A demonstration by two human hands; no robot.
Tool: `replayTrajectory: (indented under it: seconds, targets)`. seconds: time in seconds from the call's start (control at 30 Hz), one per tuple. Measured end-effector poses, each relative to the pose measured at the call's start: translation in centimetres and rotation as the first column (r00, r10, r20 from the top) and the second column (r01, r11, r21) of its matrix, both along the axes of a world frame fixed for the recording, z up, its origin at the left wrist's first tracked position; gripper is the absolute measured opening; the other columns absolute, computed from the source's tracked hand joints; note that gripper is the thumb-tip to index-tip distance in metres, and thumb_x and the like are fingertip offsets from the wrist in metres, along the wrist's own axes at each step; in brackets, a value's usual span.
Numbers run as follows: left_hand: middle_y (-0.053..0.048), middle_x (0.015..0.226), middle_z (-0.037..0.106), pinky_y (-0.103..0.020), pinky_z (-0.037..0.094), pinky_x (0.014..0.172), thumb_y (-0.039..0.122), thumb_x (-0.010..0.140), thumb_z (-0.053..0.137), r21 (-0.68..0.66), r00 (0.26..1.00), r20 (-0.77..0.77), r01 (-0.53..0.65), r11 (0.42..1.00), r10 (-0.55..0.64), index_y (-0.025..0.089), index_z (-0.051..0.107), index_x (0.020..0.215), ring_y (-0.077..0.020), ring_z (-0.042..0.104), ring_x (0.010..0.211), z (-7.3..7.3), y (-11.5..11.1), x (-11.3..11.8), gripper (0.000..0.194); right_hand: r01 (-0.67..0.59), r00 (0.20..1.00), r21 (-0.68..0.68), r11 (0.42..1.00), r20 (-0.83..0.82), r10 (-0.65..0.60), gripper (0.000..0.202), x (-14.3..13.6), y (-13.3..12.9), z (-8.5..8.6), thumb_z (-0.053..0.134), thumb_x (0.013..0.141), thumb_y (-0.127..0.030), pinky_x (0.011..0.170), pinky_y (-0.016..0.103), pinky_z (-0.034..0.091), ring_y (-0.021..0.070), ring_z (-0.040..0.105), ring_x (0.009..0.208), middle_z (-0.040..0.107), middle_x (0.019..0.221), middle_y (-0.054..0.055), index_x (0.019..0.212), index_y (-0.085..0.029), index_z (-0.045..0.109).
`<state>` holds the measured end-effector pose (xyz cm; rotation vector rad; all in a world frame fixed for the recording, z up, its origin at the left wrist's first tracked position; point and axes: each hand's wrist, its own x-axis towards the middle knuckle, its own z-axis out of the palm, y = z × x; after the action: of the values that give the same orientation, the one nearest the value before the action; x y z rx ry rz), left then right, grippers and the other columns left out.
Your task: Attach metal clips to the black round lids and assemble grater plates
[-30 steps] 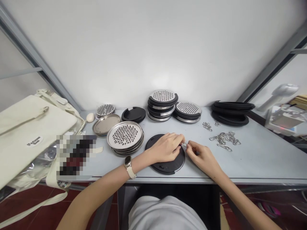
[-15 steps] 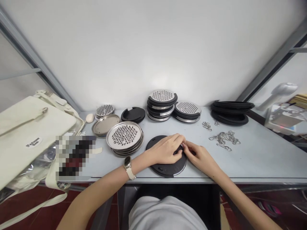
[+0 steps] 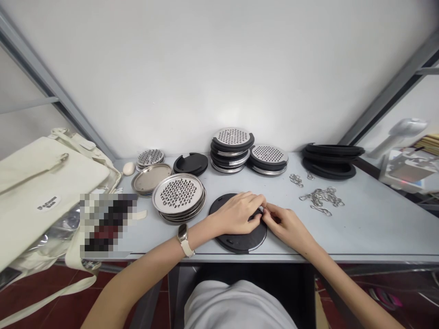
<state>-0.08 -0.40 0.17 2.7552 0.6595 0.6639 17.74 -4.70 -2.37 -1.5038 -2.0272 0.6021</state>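
Note:
A black round plastic disc (image 3: 240,243) with small slots lies flat at the table's front edge. My left hand (image 3: 236,214) rests across it, fingers bent and gripping at its right rim, thumb pressed near the same spot. My right hand (image 3: 286,226) meets it there with thumb and fingers pinched together. A tiny light-coloured bit shows between the fingertips, too small and covered to name. To the left of the disc is a stack of round metal grater plates (image 3: 179,194). Bent metal wire hooks (image 3: 322,197) lie in a loose heap to the right.
Behind stand grater plates in black holders, one stack (image 3: 231,151) beside a shorter one (image 3: 269,157). Black rings (image 3: 331,169) are piled at back right. A black holder (image 3: 190,163), a flat metal plate stack (image 3: 151,178) and a cream bag (image 3: 51,183) occupy the left.
Both hands stay at the disc's right rim, with only a very slight shift of the fingertips. Nothing else on the table has visibly moved.

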Motion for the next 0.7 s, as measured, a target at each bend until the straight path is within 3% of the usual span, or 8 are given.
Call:
replayTrajectory:
  seconds: [0.4,0.7]
  targets:
    - [-0.005,0.091,0.057,-0.032,0.044,0.082,0.016,0.083,0.046,0.002,1.0,0.011,0.007,1.0,-0.007,0.018,0.044,0.095,-0.0194,0.054,0.087,-0.09,0.16,-0.02,0.013,0.016,0.999,-0.007,1.0,-0.042,-0.016,0.026,0.0,-0.1,-0.19,0.041,0.089,-0.033,0.052,0.023,0.031,0.0117,0.036,0.053,0.037,0.057,-0.005,0.066,-0.021,0.039]
    - [-0.005,0.09,0.057,-0.031,0.043,0.082,0.014,0.083,0.045,0.021,1.0,0.003,0.01,1.0,-0.01,0.018,0.044,0.095,-0.0191,0.053,0.086,-0.05,0.15,0.01,0.012,0.017,0.998,-0.012,1.0,-0.06,-0.018,0.026,0.04,-0.02,-0.43,0.041,0.09,-0.034,0.052,0.023,0.031,0.0114,0.035,0.053,0.038,0.057,-0.005,0.068,-0.02,0.042]
